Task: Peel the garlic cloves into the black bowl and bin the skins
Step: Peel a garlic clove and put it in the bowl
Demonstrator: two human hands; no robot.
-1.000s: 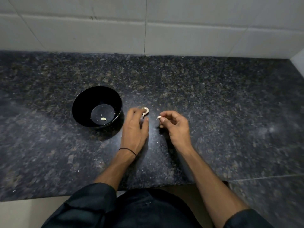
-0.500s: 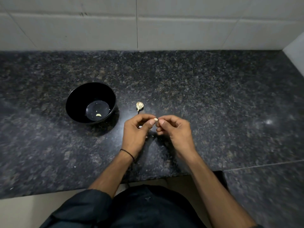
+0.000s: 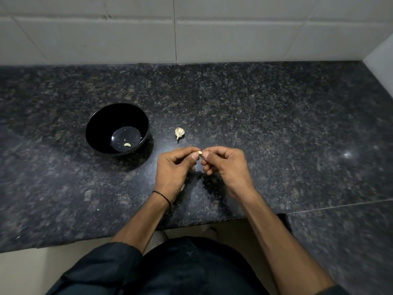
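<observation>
A small pale garlic clove [image 3: 200, 152] is pinched between the fingertips of my left hand [image 3: 175, 169] and my right hand [image 3: 225, 167], which meet just above the dark granite counter. The remaining piece of the garlic bulb [image 3: 179, 133] lies on the counter just beyond my hands. The black bowl [image 3: 100, 122] stands to the left of the bulb, with one peeled clove [image 3: 127, 144] on its bottom. Most of the clove between my fingers is hidden by them.
The speckled granite counter [image 3: 276, 124] runs back to a white tiled wall [image 3: 191, 35] and meets a side wall at the far right. Its front edge passes just below my wrists. No bin is in view.
My left hand let go of the garlic bulb, left it on the counter and came back to join my right hand on the clove. Both hands now pinch it together.
</observation>
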